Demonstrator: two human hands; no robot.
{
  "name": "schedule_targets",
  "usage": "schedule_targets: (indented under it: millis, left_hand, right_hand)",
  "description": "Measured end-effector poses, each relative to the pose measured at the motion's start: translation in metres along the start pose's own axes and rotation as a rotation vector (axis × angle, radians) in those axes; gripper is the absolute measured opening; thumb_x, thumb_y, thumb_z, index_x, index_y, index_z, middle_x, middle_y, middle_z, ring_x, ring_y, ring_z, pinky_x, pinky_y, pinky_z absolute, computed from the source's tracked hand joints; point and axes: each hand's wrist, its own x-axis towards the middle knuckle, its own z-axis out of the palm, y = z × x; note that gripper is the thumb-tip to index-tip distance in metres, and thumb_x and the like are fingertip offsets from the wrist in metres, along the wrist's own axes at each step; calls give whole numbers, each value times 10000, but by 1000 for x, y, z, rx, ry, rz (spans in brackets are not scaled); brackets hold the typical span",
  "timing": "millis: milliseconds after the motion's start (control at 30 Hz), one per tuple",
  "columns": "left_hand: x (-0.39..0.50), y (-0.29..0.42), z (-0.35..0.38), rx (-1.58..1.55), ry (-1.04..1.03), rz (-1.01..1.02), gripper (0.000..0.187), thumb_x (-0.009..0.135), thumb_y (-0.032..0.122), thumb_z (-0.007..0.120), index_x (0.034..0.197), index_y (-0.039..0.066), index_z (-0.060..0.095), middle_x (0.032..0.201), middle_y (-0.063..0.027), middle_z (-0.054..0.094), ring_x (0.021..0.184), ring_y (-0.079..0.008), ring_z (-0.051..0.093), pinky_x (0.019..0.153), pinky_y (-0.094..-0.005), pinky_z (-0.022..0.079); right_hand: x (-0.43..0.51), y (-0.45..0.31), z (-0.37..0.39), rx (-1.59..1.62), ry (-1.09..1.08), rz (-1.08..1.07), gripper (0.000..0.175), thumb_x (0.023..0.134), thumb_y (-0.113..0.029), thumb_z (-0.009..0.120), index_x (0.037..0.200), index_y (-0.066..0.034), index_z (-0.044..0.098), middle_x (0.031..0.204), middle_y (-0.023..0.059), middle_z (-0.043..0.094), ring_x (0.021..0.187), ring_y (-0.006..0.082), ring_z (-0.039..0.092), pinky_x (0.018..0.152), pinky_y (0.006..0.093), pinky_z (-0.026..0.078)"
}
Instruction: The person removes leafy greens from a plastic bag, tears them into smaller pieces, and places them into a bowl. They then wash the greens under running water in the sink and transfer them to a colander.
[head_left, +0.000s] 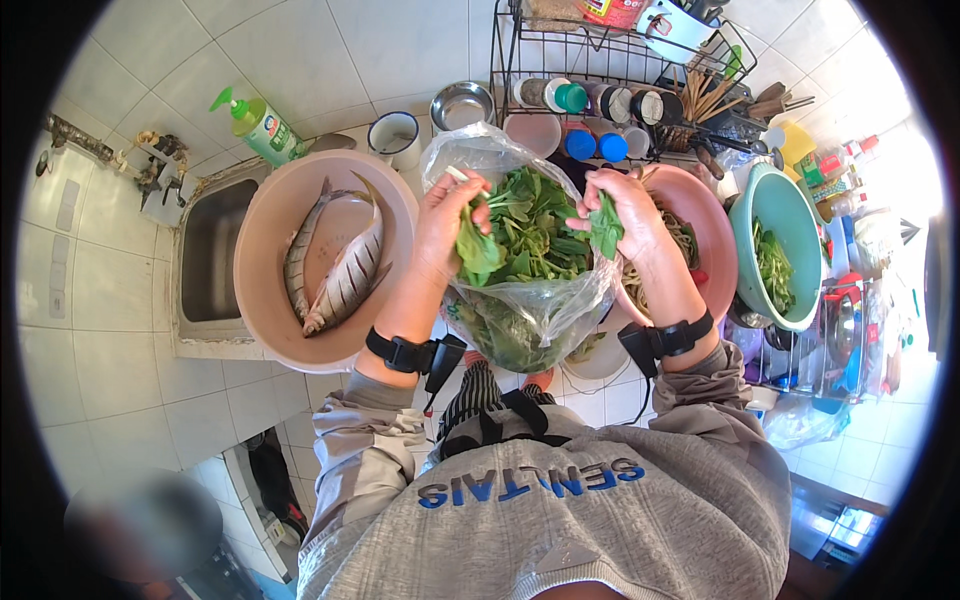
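A clear plastic bag full of leafy greens stands open in front of me. Over its left side, my left hand pinches a leafy green sprig with a pale stem. My right hand, at the bag's right edge, has green leaves between its fingers. To the left, two scored whole fish lie in a large pink plastic basin. Behind my right forearm is a pink bowl with brownish strips in it, and beyond that a turquoise basin holding cut greens.
A steel sink lies at the left, with a green pump bottle behind. An enamel mug and a steel bowl stand at the wall. A wire rack holds jars and chopsticks. A white container sits below the bag.
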Motion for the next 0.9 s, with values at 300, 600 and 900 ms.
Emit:
schedule_targets:
  millis: [300,600,900]
  left_hand:
    - [0,-10,-26,199,70,-182,82,849,47,549,926,76,553,780,-50,560,571,-123,515,506,-290,463]
    - [-8,-2,-39,327,75,-200,102,906,154,588,960,73,555,753,-2,504,573,-99,484,496,-258,435]
    - [-1,-5,-8,29,-74,-247,275,904,284,660,1032,43,626,651,38,457,539,-68,444,481,-219,398]
  right_hand:
    - [61,51,14,-1473,81,-358,442,805,-48,548,1244,-100,550,1103,226,629,1022,405,600,863,460,484]
    - [16,3,11,-719,-69,-410,150,859,-90,632,956,24,627,759,73,627,597,149,572,532,284,426]
    - [-24,-4,7,-427,-310,-185,132,853,-28,624,959,51,611,722,33,574,514,75,494,441,221,355]
